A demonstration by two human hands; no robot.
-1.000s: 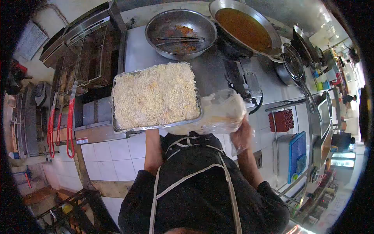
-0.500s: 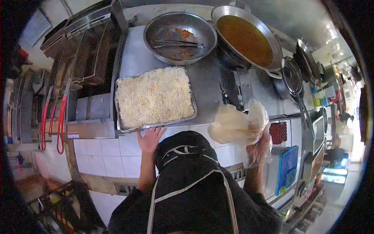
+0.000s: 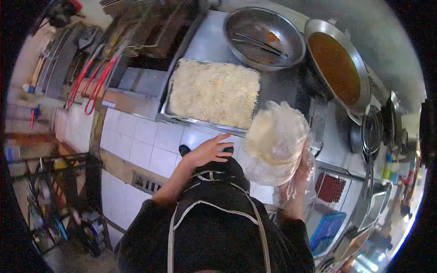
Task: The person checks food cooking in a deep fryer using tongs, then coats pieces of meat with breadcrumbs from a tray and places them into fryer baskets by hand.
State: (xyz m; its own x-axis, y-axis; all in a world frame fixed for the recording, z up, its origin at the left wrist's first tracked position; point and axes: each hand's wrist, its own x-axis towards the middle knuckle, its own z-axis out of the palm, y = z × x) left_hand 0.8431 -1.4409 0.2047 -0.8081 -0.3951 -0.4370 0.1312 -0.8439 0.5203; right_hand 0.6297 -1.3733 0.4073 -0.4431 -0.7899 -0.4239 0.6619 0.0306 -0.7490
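My right hand (image 3: 300, 175) grips a clear plastic bag (image 3: 275, 141) with a pale, cream-coloured mass inside; loose plastic covers part of the fingers. The bag hangs just off the right front corner of a metal tray (image 3: 182, 119). Pale crumbs (image 3: 214, 93), with a few orange flecks, fill that tray. In front of the tray my left hand (image 3: 208, 152) is raised over the black apron, fingers spread, holding nothing. It points toward the bag without touching it.
Behind the tray stands a steel bowl (image 3: 291, 45) with metal tongs (image 3: 259, 44) and orange bits inside. A wide pan (image 3: 362, 68) of brown liquid is to its right. Red-handled fryer baskets (image 3: 98, 86) sit left; a blue-lined container (image 3: 327, 232) lies lower right.
My left hand has left the tray's front edge and moved right, toward the bag. The bag is now closer to the tray's corner. The camera view has turned and shifted.
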